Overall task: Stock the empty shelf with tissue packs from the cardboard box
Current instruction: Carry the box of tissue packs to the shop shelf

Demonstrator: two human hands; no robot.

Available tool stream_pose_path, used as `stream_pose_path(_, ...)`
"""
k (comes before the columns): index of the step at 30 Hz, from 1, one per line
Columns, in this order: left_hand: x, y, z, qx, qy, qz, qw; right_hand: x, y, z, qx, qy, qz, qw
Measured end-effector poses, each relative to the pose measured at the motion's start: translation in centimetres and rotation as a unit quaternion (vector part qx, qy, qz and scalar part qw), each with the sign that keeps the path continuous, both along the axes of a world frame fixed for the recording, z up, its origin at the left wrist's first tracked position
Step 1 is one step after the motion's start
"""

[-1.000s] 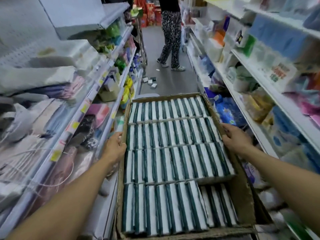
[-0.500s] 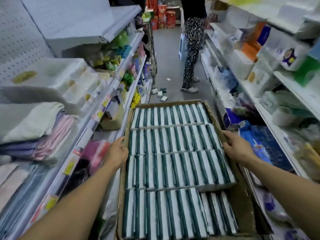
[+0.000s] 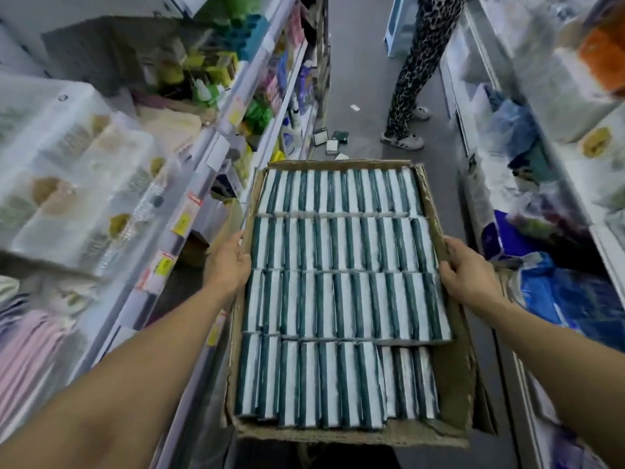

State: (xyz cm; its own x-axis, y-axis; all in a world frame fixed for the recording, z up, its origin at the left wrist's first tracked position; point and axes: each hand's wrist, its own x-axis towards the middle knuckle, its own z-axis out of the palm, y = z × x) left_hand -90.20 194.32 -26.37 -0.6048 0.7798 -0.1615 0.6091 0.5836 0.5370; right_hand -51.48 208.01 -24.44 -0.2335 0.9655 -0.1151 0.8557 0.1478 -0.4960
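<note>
tissue packs (image 3: 341, 286) in green and white rows fill the cardboard box (image 3: 455, 377) between the hands. left hand (image 3: 230, 265) grips the box's left wall, fingers curled over the rim; right hand (image 3: 468, 277) grips the right wall the same way. shelves (image 3: 189, 211) crowd close beside the left hand, more shelves (image 3: 605, 238) beyond the right. ahead, grey floor (image 3: 358, 72) lies open, with a person's legs (image 3: 416, 72) and loose packs (image 3: 329, 142) on it.

One box (image 3: 455, 394) holds four rows of packs (image 3: 341, 247). Two hands (image 3: 230, 262) grip it. Four packs lie on the floor (image 3: 358, 79), upper centre.
</note>
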Motion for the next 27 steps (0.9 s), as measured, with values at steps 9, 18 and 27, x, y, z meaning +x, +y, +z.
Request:
stream_pose_path(9,-6.3,9.5,-6.6,-0.034,-0.037,0.009,0.999,-7.0,11.6,-7.1,-0.024,-0.023,0.041,0.999)
stream_pose_path(18,-10.2,14.2,-11.6,-0.058,-0.031,0.049,0.997,-11.2,16.9,-11.7,-0.049,-0.021,0.06,0.997)
stream_pose_path(27,-10.6,15.6,-12.7,-0.09,0.04,0.04,0.994,-12.0,17.0,-14.6,-0.083,-0.017,0.066,0.994)
